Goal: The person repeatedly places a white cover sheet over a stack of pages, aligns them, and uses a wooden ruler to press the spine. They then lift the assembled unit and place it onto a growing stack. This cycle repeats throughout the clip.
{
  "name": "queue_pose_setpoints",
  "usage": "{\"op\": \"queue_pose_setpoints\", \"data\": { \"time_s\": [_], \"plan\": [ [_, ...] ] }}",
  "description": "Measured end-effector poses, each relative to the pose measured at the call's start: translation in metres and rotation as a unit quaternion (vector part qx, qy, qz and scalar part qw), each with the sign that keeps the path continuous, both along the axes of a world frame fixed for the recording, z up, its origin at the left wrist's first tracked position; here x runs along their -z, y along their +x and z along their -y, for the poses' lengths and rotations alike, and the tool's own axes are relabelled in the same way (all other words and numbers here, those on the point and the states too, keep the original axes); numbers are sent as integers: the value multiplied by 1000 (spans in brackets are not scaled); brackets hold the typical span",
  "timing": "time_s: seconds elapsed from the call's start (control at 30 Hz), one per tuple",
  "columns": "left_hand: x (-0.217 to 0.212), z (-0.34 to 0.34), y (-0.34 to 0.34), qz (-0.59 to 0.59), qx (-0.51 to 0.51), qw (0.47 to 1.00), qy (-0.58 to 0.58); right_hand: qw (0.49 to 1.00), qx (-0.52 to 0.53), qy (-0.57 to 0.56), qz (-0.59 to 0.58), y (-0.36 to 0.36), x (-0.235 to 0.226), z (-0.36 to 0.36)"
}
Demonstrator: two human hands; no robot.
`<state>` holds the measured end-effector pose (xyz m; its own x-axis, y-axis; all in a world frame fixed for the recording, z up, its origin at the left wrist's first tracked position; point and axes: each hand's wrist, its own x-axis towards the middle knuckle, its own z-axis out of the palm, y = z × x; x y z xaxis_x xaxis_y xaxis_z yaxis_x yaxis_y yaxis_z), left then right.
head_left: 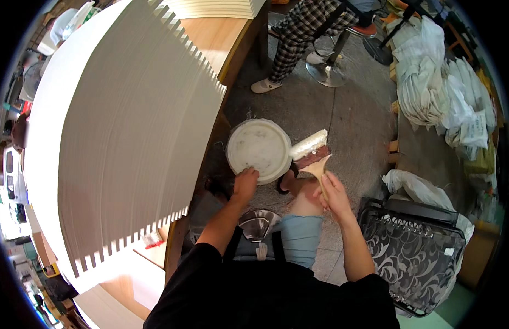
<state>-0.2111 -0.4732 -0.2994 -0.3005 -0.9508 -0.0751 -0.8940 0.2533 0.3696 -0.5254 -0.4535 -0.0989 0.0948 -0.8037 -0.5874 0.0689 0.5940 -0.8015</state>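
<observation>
The left hand (245, 181) grips the round white tub (259, 149); the right hand (333, 193) clasps a wide brush (312, 153).

On the desk (210, 38) at left: a fanned stack of sheets (122, 131), overhanging the near edge. On the floor just right of the desk: a round tub (259, 149), left hand (245, 183) on its near rim. Touching the tub's right rim: a brush (312, 151), held by the right hand (334, 194). Farther right: a folding chair (413, 252), piled sacks (446, 93) behind it.
</observation>
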Motion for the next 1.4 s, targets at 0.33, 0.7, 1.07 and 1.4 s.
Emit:
{"op": "queue_pose_setpoints", "data": {
  "time_s": [0.33, 0.7, 1.07, 1.4],
  "plan": [
    [-118, 33, 66, -408, -204, 885, 95, 871, -127, -267, -393, 20, 48, 39],
    [-121, -58, 56, -442, -336, 829, 72, 636, -476, -211, -569, 193, 168, 120],
    [-88, -78, 77, -514, -363, 766, 127, 882, -401, -32, -245, 89, 101, 145],
    [-102, -81, 66, -529, -364, 759, 107, 755, -424, -292, -405, 112, 198, 148]
  ]
}}
